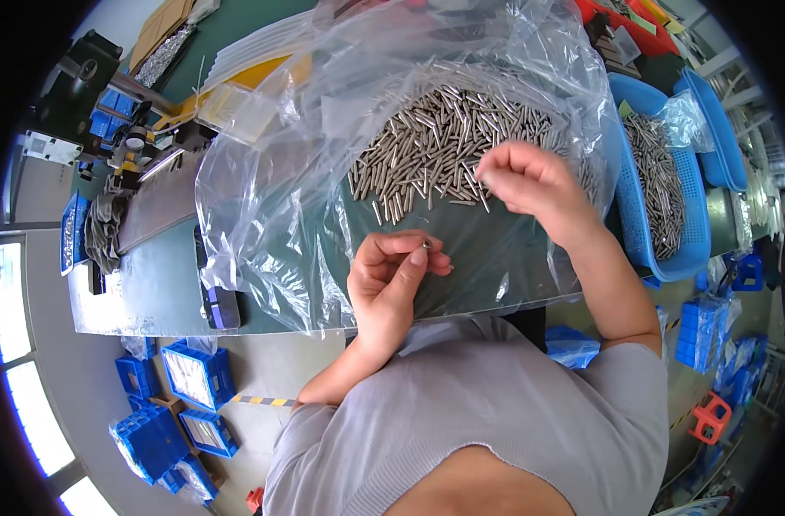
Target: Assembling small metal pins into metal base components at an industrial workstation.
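A large heap of slim metal pins (444,138) lies on a clear plastic sheet (281,241) spread over the green table. In front of the heap, my left hand (384,279) is closed in a pinch, with the shiny end of a small metal pin (426,245) showing between thumb and fingers. My right hand (534,185) hovers at the heap's right front side, its fingers curled together and slightly blurred. Whatever its fingertips hold, if anything, is too small to make out. A few pins lie loose along the heap's near edge.
On the right, a blue basket (693,206) holds many more pins, beside another blue basket (723,138). A red bin (642,30) sits at the far right. Bench equipment (134,146) stands at left. A dark purple box (223,308) rests near the table's front edge.
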### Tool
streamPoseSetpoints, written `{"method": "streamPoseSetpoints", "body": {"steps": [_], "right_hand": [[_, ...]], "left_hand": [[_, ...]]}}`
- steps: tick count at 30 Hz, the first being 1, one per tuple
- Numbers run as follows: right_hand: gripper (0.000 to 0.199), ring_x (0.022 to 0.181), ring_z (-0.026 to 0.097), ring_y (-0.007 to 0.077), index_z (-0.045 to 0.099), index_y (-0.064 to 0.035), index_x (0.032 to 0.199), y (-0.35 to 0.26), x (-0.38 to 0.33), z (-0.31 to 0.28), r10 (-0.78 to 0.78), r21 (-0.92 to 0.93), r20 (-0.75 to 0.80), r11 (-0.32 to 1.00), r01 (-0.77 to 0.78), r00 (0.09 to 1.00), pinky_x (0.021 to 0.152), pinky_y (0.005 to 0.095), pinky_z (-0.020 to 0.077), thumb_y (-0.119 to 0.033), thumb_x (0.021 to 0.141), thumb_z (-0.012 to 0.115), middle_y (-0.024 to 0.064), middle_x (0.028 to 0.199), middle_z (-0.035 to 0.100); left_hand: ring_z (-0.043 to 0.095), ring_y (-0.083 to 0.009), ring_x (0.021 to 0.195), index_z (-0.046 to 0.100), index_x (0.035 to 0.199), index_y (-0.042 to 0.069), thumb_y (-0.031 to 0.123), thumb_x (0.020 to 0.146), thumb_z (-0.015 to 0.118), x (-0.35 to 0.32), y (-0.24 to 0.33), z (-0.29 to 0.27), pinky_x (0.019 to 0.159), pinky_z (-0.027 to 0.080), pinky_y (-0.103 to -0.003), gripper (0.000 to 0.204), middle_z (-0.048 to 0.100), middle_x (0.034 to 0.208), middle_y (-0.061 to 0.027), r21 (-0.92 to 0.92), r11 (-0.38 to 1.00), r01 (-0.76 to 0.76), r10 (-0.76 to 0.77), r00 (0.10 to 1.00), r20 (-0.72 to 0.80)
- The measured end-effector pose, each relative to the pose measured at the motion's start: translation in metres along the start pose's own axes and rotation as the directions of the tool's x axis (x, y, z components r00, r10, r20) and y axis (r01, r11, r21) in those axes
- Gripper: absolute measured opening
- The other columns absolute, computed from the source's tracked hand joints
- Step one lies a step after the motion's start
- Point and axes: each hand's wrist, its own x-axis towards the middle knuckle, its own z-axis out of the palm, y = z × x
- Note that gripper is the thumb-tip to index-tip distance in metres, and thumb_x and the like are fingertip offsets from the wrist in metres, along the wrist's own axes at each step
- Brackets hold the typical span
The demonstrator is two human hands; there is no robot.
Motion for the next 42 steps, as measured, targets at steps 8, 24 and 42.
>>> {"method": "streamPoseSetpoints", "body": {"steps": [8, 24, 42], "right_hand": [[0.011, 0.062, 0.057, 0.0215, 0.06, -0.0073, 0.082, 0.02, -0.002, 0.005, -0.344, -0.819, 0.175, 0.47, 0.33, 0.923, 0.054, 0.0324, 0.0442, -0.009, 0.074, 0.068, 0.0048, 0.079, 0.055], [0.008, 0.069, 0.051, 0.017, 0.053, -0.0008, 0.081, 0.009, -0.006, 0.018, -0.35, -0.461, 0.258, 0.775, 0.433, 0.9, 0.061, 0.0281, 0.0421, -0.005, 0.083, 0.06, 0.0064, 0.077, 0.05], [0.011, 0.067, 0.053, 0.014, 0.057, -0.0008, 0.083, 0.017, -0.003, 0.038, -0.299, -0.299, 0.237, 0.883, 0.362, 0.924, 0.059, 0.0263, 0.0428, -0.006, 0.08, 0.066, 0.0047, 0.077, 0.052]], "left_hand": [[0.062, -0.0182, 0.077, 0.052, 0.095, -0.001, -0.001, 0.089, 0.051, 0.0, 0.002, 0.003, 0.07, 0.054, -0.032, 0.006, 0.06, 0.097, -0.0165, 0.038, 0.999, 0.015, -0.014, 1.0, -0.028], [0.063, -0.0173, 0.083, 0.05, 0.1, -0.003, -0.001, 0.091, 0.051, -0.002, 0.0, 0.002, 0.074, 0.054, -0.03, 0.01, 0.06, 0.098, -0.0127, 0.108, 0.993, 0.041, -0.044, 0.999, 0.027], [0.064, -0.0177, 0.079, 0.051, 0.099, -0.005, -0.003, 0.091, 0.05, 0.0, 0.001, 0.0, 0.074, 0.054, -0.029, 0.008, 0.062, 0.097, -0.0141, 0.127, 0.991, 0.043, -0.047, 0.998, 0.029]]}}
